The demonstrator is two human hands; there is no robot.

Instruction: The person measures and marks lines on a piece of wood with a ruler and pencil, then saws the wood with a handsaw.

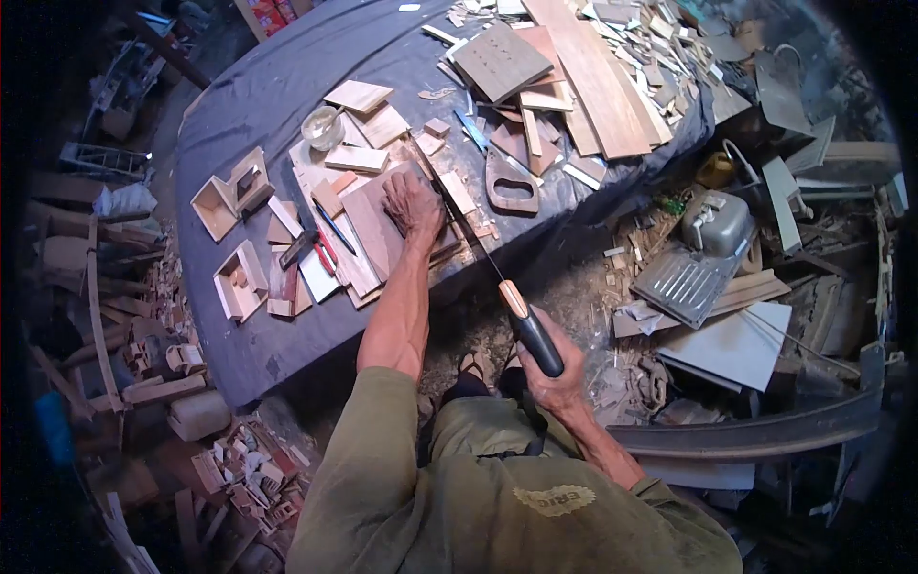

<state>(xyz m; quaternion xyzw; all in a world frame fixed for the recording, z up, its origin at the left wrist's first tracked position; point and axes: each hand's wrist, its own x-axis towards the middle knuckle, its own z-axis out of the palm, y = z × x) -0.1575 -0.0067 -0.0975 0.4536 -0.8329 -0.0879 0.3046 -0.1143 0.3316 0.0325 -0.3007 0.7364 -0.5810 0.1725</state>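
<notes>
Left hand (416,204): palm down on a brown board (368,225) atop the cloth-covered table (287,359), arm reaching forward; fingers bent, whether they pinch an edge cannot be told. Black-handled saw (517,308) just right of those knuckles, long axis slanting from far left to near right, blade beside the board. Right hand (557,368), nearer the body, fingers wrapped round the saw's handle, forearm angled forward-left.

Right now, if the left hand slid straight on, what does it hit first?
Probably the pale wood block beyond the brown board under the left hand; exact heading and height clearance are hard to judge.
</notes>
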